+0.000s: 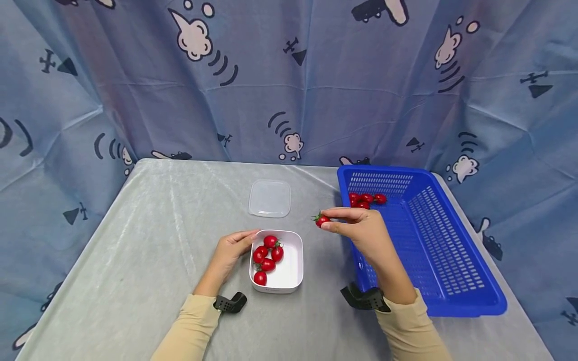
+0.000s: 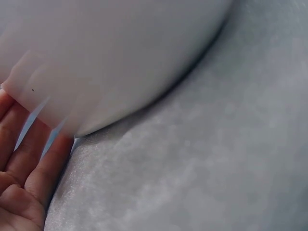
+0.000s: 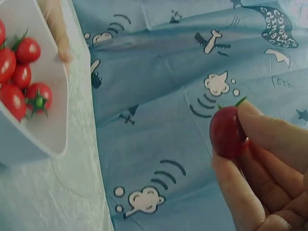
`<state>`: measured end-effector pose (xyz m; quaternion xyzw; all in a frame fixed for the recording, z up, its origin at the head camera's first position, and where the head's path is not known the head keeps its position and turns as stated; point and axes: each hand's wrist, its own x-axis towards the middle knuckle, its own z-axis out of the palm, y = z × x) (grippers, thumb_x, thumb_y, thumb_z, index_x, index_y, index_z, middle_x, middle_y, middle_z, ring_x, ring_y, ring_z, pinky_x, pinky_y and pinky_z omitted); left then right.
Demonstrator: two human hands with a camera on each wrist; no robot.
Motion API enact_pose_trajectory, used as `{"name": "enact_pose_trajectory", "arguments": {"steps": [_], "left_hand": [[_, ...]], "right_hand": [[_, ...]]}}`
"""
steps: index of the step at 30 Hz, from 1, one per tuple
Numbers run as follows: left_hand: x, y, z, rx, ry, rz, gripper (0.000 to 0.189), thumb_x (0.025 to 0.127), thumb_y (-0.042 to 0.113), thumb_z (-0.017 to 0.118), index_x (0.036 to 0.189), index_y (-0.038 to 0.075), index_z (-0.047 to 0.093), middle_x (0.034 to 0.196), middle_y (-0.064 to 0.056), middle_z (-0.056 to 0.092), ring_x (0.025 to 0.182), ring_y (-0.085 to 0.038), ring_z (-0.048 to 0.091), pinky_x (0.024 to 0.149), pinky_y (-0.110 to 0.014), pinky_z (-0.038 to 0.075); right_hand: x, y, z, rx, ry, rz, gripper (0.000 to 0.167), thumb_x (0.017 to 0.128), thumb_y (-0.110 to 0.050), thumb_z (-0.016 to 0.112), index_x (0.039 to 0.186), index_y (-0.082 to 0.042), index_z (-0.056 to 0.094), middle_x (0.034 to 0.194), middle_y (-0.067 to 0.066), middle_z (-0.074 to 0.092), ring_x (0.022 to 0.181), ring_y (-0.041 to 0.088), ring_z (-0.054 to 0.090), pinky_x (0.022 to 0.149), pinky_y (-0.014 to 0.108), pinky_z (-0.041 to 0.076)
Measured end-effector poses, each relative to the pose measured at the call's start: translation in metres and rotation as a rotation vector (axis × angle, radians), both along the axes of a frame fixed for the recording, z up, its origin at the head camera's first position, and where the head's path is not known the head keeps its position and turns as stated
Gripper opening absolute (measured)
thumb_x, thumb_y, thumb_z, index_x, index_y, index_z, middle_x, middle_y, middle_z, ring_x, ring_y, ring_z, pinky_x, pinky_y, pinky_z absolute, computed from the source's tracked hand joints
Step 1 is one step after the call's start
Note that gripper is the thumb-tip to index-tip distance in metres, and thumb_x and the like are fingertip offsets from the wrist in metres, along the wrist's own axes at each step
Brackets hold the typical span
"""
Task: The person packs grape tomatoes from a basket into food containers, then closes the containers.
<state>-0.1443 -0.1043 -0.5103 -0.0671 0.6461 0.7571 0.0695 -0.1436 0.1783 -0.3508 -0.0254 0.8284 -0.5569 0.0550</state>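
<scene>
My right hand [image 1: 358, 228] pinches a cherry tomato [image 1: 321, 220] between thumb and fingertips, above the table left of the blue basket. In the right wrist view the held cherry tomato [image 3: 226, 132] shows its green leafy top. A white square container [image 1: 289, 260] stands in front of me with several cherry tomatoes [image 1: 268, 264], mostly along its left side. My left hand [image 1: 232, 250] touches the container's left outer wall near the far corner. In the left wrist view its extended fingers [image 2: 45, 168] lie against that wall; the thumb is not clearly seen there.
A large blue plastic basket [image 1: 469, 240] stands on the right, with several cherry tomatoes [image 1: 367, 198] in its far left corner. A translucent lid [image 1: 270, 199] lies beyond the container. Patterned blue cloth [image 1: 253, 100] hangs behind the table [image 1: 135, 281].
</scene>
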Motion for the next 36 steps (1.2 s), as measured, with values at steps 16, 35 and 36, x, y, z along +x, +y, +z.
{"name": "enact_pose_trajectory", "arguments": {"steps": [16, 35, 36], "left_hand": [[-0.002, -0.001, 0.001, 0.013, 0.003, 0.002, 0.034, 0.094, 0.008, 0.064, 0.123, -0.012, 0.063, 0.103, 0.009, 0.075, 0.092, 0.001, 0.067, 0.087, -0.021, 0.055], [0.0, -0.001, 0.001, 0.006, -0.009, -0.007, 0.035, 0.094, 0.011, 0.066, 0.123, -0.009, 0.065, 0.112, 0.0, 0.075, 0.093, -0.001, 0.067, 0.087, -0.021, 0.055], [0.0, -0.001, 0.001, 0.008, -0.01, -0.009, 0.035, 0.094, 0.011, 0.066, 0.123, -0.01, 0.065, 0.111, 0.001, 0.075, 0.093, -0.001, 0.067, 0.087, -0.021, 0.055]], "right_hand": [[0.002, -0.032, -0.008, 0.005, 0.009, 0.044, 0.03, 0.078, -0.018, 0.085, 0.105, -0.005, 0.078, 0.105, 0.011, 0.077, 0.098, 0.013, 0.071, 0.082, 0.023, 0.055], [0.006, -0.072, -0.057, -0.041, -0.05, 0.017, 0.022, 0.076, -0.009, 0.085, 0.097, -0.004, 0.08, 0.096, 0.011, 0.078, 0.101, 0.021, 0.07, 0.089, 0.032, 0.056], [0.006, -0.075, -0.062, -0.038, -0.045, 0.017, 0.021, 0.075, -0.008, 0.085, 0.096, -0.004, 0.08, 0.096, 0.012, 0.078, 0.102, 0.022, 0.07, 0.092, 0.036, 0.055]]}}
